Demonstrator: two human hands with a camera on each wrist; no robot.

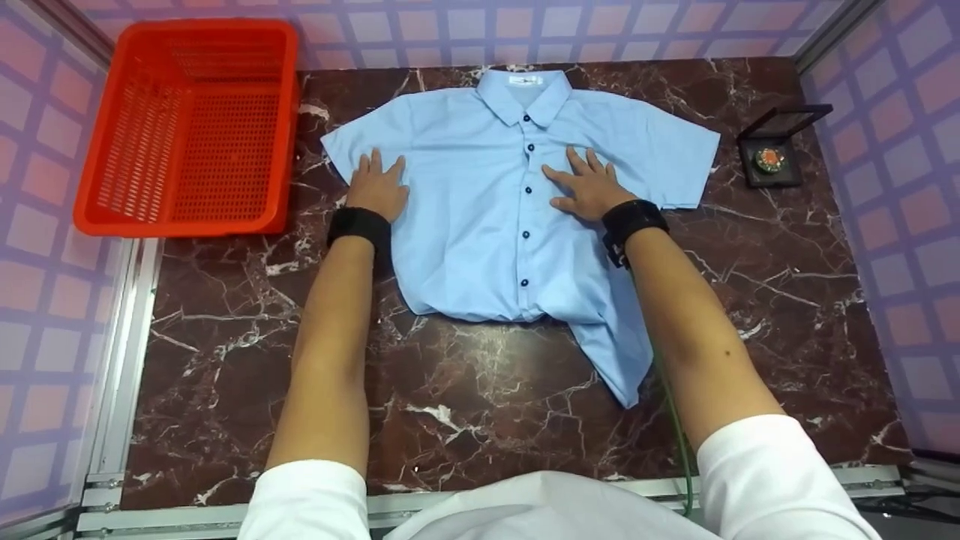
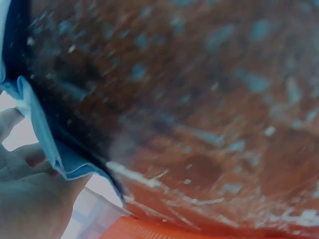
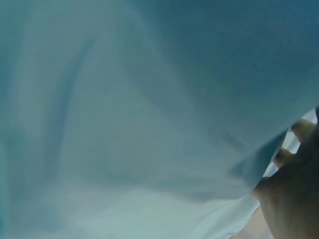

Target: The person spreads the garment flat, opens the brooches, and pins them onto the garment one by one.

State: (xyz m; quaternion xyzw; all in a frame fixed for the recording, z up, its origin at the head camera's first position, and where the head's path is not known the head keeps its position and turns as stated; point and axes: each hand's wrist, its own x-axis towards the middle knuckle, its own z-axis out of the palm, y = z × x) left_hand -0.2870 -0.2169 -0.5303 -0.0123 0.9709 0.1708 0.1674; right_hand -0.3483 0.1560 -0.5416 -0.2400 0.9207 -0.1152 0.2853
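Observation:
A light blue short-sleeved button-up shirt (image 1: pixel 472 202) lies front up on the dark marbled table, collar at the far side. Its lower hem is bunched, and one corner trails toward the near right. My left hand (image 1: pixel 377 187) rests with spread fingers on the shirt by the left sleeve and side. On the shirt's chest, right of the button row, my right hand (image 1: pixel 592 187) lies with fingers spread. In the left wrist view the left hand (image 2: pixel 35 194) is beside a blue cloth edge. Blue fabric fills most of the right wrist view, with the right hand (image 3: pixel 291 184) at its edge.
A red plastic basket (image 1: pixel 285 150) stands at the back left. At the right is a small black open case (image 1: pixel 772 161) holding a round gold and orange item. Checkered panels (image 1: pixel 562 34) wall the table (image 1: pixel 247 375) at the back and sides. A green cable (image 1: pixel 679 427) runs beneath the right arm.

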